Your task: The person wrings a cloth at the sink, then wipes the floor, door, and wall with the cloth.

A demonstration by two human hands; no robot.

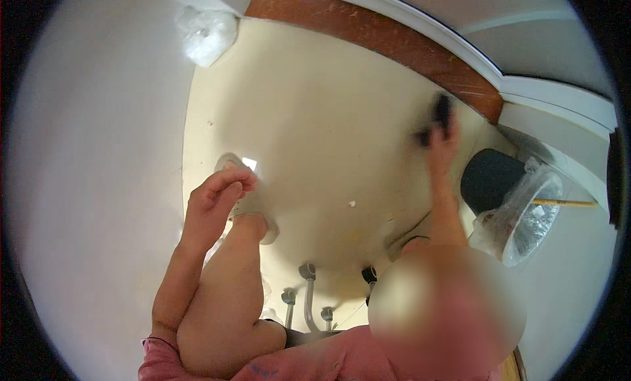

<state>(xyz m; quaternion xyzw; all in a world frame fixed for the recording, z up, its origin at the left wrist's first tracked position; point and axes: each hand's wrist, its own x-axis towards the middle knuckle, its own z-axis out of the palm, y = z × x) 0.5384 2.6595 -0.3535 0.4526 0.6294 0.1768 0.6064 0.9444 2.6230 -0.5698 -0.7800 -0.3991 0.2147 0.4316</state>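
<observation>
My right hand (443, 144) reaches down near the floor at the upper right, its fingers on a dark, blurred object (442, 110); what it is cannot be told. A smaller dark shape (422, 137) lies beside those fingers. My left hand (227, 189) hovers over my foot at the left with its fingers curled; nothing can be made out in them. Beyond its fingertips a small white piece (250, 163) shows near the shoe. A small white scrap (352, 203) lies on the pale floor (315, 110) between the two arms.
A bin with a clear plastic liner (535, 223) and a yellow stick (567, 202) stands at the right, beside a black rounded object (490, 180). A clear plastic bag (208, 36) is at the upper left. Casters (307, 271) are below me; a brown baseboard (374, 31) edges the floor.
</observation>
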